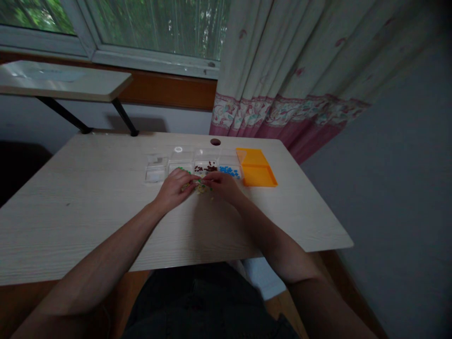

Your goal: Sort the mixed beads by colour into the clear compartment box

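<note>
My left hand (175, 189) and my right hand (225, 185) meet above the middle of the desk, their fingertips pinched close together. What they hold, if anything, is too small to make out. Just beneath the fingers lies a loose pile of small pale yellow and green pieces (202, 189). Behind the hands stand clear plastic boxes with raised lids. One holds dark red pieces (211, 168), another blue pieces (229, 171). Green pieces (181, 168) show in a box partly covered by my left hand.
An open orange box (259, 176) lies right of the clear boxes. At their left end is another clear box (156, 175). The pale wooden desk (106, 202) has a cable hole (215, 141) at the back. A raised shelf (67, 82) stands at back left, a curtain (268, 70) hangs behind.
</note>
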`<action>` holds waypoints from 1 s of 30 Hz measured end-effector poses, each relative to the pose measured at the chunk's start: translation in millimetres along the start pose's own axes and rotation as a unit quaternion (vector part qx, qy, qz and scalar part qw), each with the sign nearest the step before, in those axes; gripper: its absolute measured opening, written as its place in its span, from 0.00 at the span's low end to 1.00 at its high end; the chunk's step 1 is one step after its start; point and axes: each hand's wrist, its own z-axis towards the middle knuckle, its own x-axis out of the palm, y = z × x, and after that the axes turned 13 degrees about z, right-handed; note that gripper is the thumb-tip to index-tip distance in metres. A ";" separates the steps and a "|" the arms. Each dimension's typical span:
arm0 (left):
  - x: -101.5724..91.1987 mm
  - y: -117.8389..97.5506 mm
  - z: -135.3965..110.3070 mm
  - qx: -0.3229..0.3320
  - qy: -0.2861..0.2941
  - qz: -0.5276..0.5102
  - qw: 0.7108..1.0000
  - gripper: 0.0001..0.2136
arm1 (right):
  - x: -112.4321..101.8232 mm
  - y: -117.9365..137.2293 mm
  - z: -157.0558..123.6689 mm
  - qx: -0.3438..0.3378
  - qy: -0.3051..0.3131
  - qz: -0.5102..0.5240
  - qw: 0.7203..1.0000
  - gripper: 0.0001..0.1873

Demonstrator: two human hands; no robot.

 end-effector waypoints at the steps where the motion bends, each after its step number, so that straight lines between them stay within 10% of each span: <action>1: 0.1 0.0 0.1 -0.001 -0.003 0.000 1.000 0.12 | 0.2 -0.3 0.1 0.000 0.004 0.003 1.000 0.09; 15: -1.3 -1.8 0.8 -0.009 -0.011 0.010 1.000 0.10 | 2.8 -4.0 0.3 -0.022 0.012 -0.033 0.999 0.09; 30: 1.0 23.8 0.9 -0.168 -0.093 0.060 0.980 0.08 | -2.0 -8.6 -2.6 -0.101 -0.010 -0.255 0.961 0.08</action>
